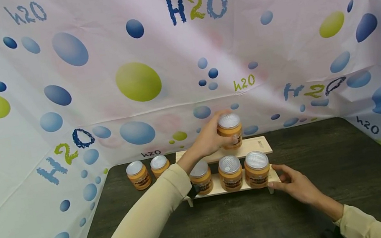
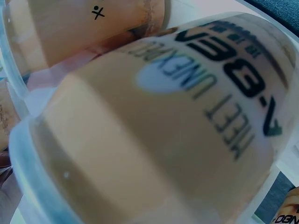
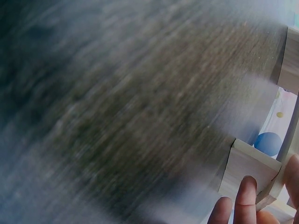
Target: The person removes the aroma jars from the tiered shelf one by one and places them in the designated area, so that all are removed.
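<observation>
My left hand [image 1: 209, 138] grips an orange-brown jar [image 1: 230, 132] with a silvery lid, above the upper step of a pale wooden two-step rack [image 1: 256, 145]. Whether the jar touches that step I cannot tell. Along the lower step stand a left jar [image 1: 202, 180], a middle jar [image 1: 231, 175] and a right jar [image 1: 258, 173]. At the rack's right end, my right hand [image 1: 297, 185] holds the lower step's edge between thumb and fingers. In the right wrist view, fingertips [image 3: 246, 196] lie against the wooden end piece [image 3: 247, 170]. A jar [image 2: 154, 126] fills the left wrist view.
Two more jars stand on the dark table left of the rack, an outer jar [image 1: 139, 177] and an inner jar [image 1: 159, 166] partly behind the left sleeve [image 1: 148, 224]. Behind the table [image 1: 233, 230] hangs a white sheet [image 1: 162, 43] with printed bubbles.
</observation>
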The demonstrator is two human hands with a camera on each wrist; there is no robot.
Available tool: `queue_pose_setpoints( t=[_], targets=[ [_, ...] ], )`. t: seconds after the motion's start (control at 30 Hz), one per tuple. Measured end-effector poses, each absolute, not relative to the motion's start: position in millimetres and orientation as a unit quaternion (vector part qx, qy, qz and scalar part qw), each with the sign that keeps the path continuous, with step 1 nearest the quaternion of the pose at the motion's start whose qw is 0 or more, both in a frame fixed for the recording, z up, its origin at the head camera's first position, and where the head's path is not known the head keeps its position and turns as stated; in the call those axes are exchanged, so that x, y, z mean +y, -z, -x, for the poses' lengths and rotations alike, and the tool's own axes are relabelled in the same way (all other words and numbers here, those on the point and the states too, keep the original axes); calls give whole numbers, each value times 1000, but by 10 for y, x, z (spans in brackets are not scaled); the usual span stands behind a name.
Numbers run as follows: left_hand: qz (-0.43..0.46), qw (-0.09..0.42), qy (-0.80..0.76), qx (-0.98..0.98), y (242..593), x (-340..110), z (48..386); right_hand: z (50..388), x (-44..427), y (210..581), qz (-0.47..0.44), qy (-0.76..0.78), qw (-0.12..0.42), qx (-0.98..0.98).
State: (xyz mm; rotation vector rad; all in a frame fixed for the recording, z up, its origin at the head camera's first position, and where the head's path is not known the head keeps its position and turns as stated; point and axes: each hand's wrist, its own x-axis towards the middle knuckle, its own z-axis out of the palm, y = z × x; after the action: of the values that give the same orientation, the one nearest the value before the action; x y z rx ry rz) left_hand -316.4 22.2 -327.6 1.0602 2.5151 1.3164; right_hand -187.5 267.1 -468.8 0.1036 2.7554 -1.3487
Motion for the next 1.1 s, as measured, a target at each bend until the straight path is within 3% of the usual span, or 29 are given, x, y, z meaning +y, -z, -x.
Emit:
queue_pose_setpoints(
  t=[1.1],
  targets=[
    [-321,52,-438,838,3172,-20,3135,1885,2680,4746,-30,443,29,896]
  ],
)
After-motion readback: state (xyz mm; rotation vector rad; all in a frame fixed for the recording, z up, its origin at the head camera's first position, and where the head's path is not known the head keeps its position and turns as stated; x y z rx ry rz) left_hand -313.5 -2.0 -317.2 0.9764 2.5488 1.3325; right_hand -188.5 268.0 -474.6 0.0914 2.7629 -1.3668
